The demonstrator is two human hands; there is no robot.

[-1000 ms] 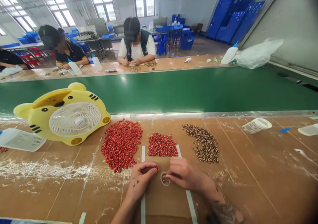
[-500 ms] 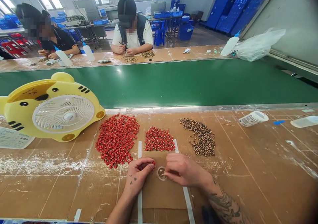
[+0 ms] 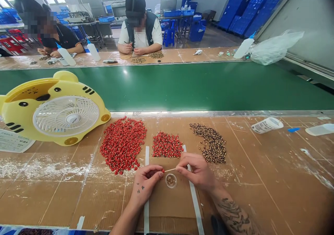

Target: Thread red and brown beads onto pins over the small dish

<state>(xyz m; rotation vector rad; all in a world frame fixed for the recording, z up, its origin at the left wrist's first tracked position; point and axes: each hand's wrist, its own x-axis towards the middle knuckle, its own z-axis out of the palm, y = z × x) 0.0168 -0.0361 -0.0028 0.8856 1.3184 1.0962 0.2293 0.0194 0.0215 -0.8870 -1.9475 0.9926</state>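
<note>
My left hand (image 3: pixel 147 181) pinches a small red piece (image 3: pixel 162 170) between thumb and fingertips. My right hand (image 3: pixel 195 170) is closed on a thin pale stick (image 3: pixel 170 170), whose tip meets the red piece. Just below the stick sits a small clear round dish (image 3: pixel 171 180) on a brown board (image 3: pixel 169 207) edged with white tape. Beyond my hands lies a small pile of red pieces (image 3: pixel 167 145). A larger red pile (image 3: pixel 122 144) spreads to the left, and a pile of black and tan pieces (image 3: pixel 211 141) is at the right.
A yellow animal-shaped fan (image 3: pixel 62 110) stands at the left. A white tub (image 3: pixel 267 125) lies tipped at the right, near a blue scrap (image 3: pixel 293 129) and a clear bottle (image 3: pixel 319 129). Past the green belt (image 3: pixel 182 85), two people work at another table.
My right hand has lifted away from the clear dish, and the stick now reaches the red piece. The view has shifted slightly. My left hand stays pinched.
</note>
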